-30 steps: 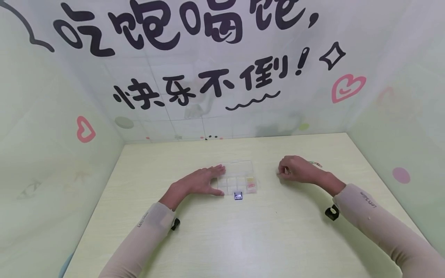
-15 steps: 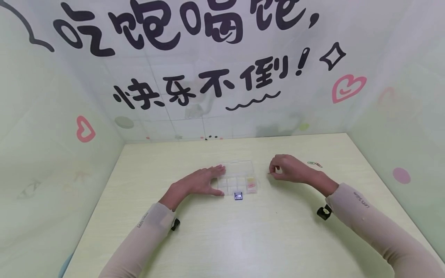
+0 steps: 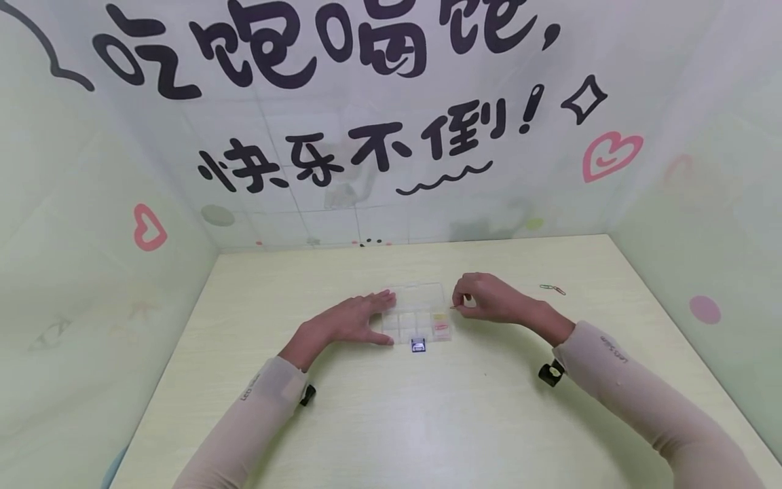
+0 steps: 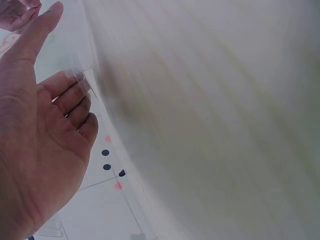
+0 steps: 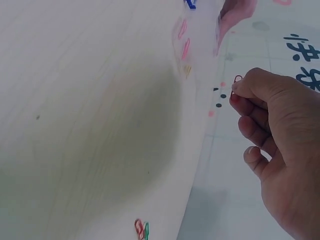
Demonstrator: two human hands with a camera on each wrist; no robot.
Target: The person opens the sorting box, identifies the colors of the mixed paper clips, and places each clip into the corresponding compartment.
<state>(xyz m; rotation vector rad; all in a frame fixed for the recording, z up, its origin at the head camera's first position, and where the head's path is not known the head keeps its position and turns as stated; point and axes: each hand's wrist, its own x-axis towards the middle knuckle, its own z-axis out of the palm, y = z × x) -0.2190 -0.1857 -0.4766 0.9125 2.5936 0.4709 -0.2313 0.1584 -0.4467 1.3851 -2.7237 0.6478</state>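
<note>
My right hand (image 3: 491, 299) pinches a red paper clip (image 5: 238, 79) between thumb and forefinger, close beside the right edge of a clear plastic compartment box (image 3: 407, 329). The box's transparent lid (image 3: 418, 296) lies folded back behind it. Pink paper clips (image 5: 185, 48) and a yellow one (image 5: 187, 72) show in its right-hand compartments. At the left end of the box my left hand (image 3: 353, 319) rests with fingers extended, fingertips at the lid and thumb at the front corner. In the left wrist view, the fingertips (image 4: 89, 125) bend slightly near the clear edge.
A red and a green paper clip (image 3: 552, 289) lie on the table (image 3: 391, 421) to the right, behind the right wrist. A blue-and-white label (image 3: 418, 345) sits at the box's front edge. Printed cloth walls (image 3: 427, 224) stand behind and at both sides.
My right hand has moved left with the paper clip, from beyond the box to its right edge, uncovering the two clips on the table. The left hand and box have stayed put.
</note>
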